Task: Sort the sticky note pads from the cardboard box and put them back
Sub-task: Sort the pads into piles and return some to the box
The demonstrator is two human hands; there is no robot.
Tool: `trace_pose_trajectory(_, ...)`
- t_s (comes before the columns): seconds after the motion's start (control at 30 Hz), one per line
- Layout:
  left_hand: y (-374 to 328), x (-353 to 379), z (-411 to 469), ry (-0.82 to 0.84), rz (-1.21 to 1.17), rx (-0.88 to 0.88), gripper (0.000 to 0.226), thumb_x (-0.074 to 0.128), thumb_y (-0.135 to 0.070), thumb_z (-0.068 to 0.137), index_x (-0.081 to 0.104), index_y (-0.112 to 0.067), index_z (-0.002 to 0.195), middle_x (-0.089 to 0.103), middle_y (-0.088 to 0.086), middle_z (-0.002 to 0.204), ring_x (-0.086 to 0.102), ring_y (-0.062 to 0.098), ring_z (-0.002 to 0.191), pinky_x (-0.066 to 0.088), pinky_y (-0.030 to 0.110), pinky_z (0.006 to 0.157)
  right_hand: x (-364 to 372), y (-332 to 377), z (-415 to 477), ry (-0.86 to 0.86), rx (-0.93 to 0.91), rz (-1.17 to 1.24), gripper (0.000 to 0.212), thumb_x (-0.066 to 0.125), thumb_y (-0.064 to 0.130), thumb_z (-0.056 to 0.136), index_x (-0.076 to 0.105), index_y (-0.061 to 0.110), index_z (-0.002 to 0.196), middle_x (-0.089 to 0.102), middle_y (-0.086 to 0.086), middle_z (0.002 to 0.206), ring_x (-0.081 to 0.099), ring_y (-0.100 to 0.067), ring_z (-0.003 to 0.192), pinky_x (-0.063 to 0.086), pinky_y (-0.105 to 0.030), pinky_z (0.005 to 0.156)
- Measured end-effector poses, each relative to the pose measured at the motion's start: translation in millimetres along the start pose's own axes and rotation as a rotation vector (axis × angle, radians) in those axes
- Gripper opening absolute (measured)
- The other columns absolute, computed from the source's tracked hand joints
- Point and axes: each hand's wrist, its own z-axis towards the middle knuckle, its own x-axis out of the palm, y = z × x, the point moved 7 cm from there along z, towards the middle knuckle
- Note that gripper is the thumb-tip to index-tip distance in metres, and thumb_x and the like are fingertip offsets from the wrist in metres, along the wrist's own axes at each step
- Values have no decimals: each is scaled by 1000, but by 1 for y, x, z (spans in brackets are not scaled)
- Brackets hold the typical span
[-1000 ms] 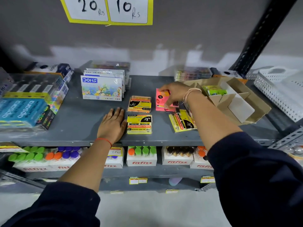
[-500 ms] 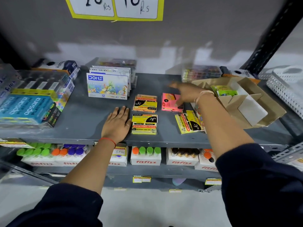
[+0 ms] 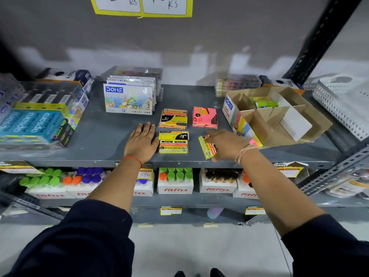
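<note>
Four groups of sticky note pads lie on the grey shelf (image 3: 99, 140): an orange-yellow stack (image 3: 173, 118), a pink pad (image 3: 204, 116), a yellow stack (image 3: 173, 142) and a tilted yellow stack (image 3: 205, 149). My right hand (image 3: 225, 145) lies over the tilted stack, fingers across its far edge and thumb at its near edge. Flat on the shelf, my left hand (image 3: 141, 142) touches the left side of the yellow stack. The open cardboard box (image 3: 279, 124) with dividers stands to the right and holds a green pad (image 3: 263, 101).
DOMS pastel boxes (image 3: 128, 99) stand behind the pads. Apsara packs (image 3: 32, 124) fill the left of the shelf. A white perforated basket (image 3: 343, 104) sits at the far right. Fitfizz bottle boxes (image 3: 175, 180) line the shelf below.
My right hand let go of the pink pad, left it lying flat and came back toward me onto the tilted yellow stack. My left hand stayed flat.
</note>
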Motion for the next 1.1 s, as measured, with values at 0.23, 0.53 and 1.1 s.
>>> trace_pose_trajectory(0.23, -1, 0, 0, -11, -7, 10, 54, 25, -33, 99, 14, -15, 148, 10, 2, 159, 4, 23, 148, 7, 38, 121, -10, -12, 7, 13, -29, 238, 62, 80, 37, 66, 53, 15, 118, 60, -7, 121, 55, -25, 109, 45, -36, 91)
trace_pose_trajectory(0.53, 0, -3, 0, -45, -20, 10, 50, 24, -27, 99, 17, -14, 147, 14, 3, 159, 7, 24, 147, 9, 37, 120, -64, 44, 28, -122, -279, 303, 65, 80, 24, 64, 53, 18, 123, 57, -3, 127, 50, -21, 116, 42, -30, 95)
trace_pose_trajectory(1.1, 0, -2, 1, -44, -3, 25, 50, 25, -25, 99, 16, -15, 147, 15, 2, 159, 7, 23, 147, 10, 38, 122, -27, 55, 46, -167, -229, 302, 55, 77, 41, 69, 57, 9, 109, 62, -10, 113, 54, -25, 104, 48, -36, 88)
